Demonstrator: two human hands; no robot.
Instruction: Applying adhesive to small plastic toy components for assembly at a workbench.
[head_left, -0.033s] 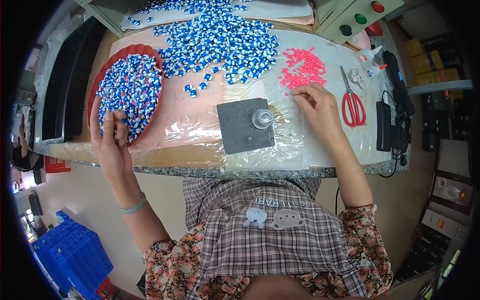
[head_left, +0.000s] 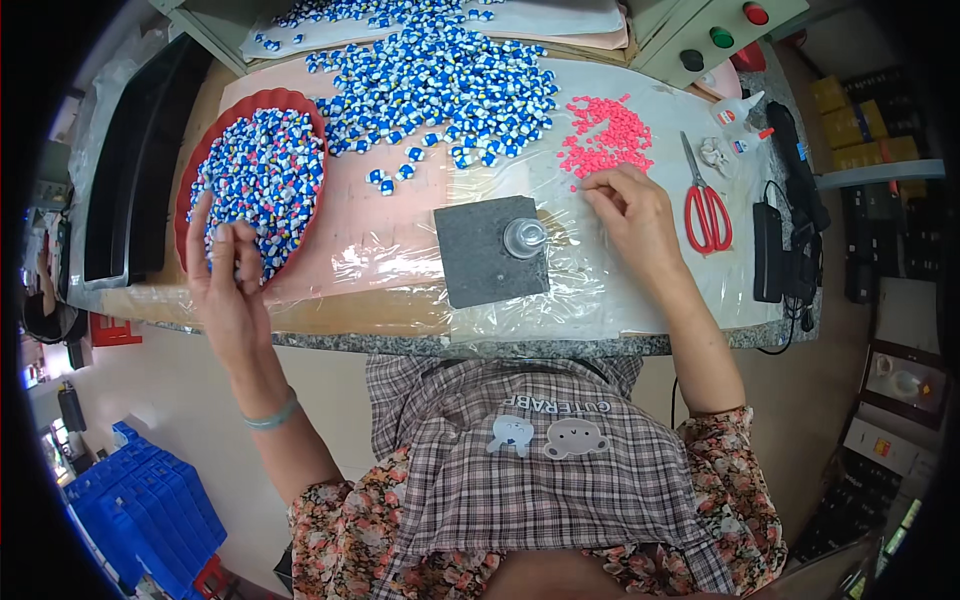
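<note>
My left hand (head_left: 230, 280) hovers over the near edge of a red scalloped tray (head_left: 320, 185), its fingers loosely curled and apart, with nothing plainly seen between them. Small blue, white and pink pieces (head_left: 262, 165) fill the tray. At the right, my right hand (head_left: 640, 220) has thumb and forefinger pinched together beside a scatter of small bright pink pieces (head_left: 605, 140). Whatever lies in that pinch is too small to make out. Between my hands, a small clear glass vessel (head_left: 524, 238) stands on a dark grey square mat (head_left: 470, 270).
A broad heap of blue-and-white pieces (head_left: 440, 90) spreads across the back. Red-handled scissors (head_left: 707, 215) lie right of my right hand, near a plastic bottle (head_left: 735, 110) and a black power adapter (head_left: 767, 250). A long black tray (head_left: 140, 170) stands at the far left.
My left hand has shifted slightly to the right over the tray's edge. My right hand has moved only a little, its fingertips slightly to the left.
</note>
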